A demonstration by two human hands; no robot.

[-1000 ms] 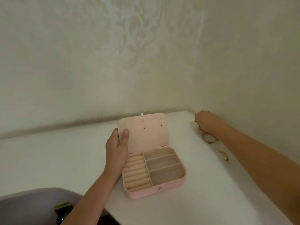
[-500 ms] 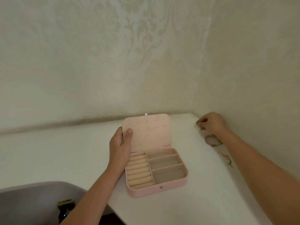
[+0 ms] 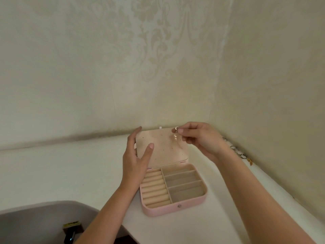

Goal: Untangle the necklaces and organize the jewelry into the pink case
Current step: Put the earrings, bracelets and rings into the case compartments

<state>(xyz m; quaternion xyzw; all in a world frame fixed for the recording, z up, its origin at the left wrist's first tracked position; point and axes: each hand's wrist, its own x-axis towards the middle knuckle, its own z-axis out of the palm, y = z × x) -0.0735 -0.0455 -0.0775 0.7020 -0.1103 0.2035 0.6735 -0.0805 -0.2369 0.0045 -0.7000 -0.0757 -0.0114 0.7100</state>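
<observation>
While the left hand (image 3: 135, 161) braced the lid (image 3: 162, 148) open-fingered at frame centre, the right hand (image 3: 202, 140), pinching an earring (image 3: 176, 129), needed a steady aim at a hole.

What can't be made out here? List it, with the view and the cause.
Head view only:
- Small metal piece in the right hand: too small to identify.
- Jewelry by the wall: partly behind the right forearm; tangling unclear.
- Dark object, bottom left: cut off by the edge.
- Ring rolls: partly covered by the left hand.
</observation>
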